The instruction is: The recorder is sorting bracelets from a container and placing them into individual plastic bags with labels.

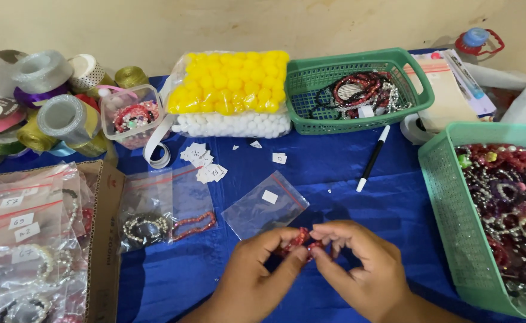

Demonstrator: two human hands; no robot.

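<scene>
Both hands, left hand and right hand, pinch a red bead bracelet between narrow fingers just above the blue surface. It looks light, floppy, slippery; best gripped by its beads.

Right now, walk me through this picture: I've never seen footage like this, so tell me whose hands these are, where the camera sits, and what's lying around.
There is one picture, taken by a camera worn on a person's head and looking down at that person's own two bare hands. The left hand and right hand together pinch a small red beaded bracelet. They work over a table with a blue cloth. Just beyond them lies a clear zip bag with a white paper tag. To the right stands a green plastic basket of beaded jewellery, and another green basket sits further back. A black-and-white pen lies between them. On the left are filled clear bags in a cardboard box and shiny ribbon rolls.
</scene>
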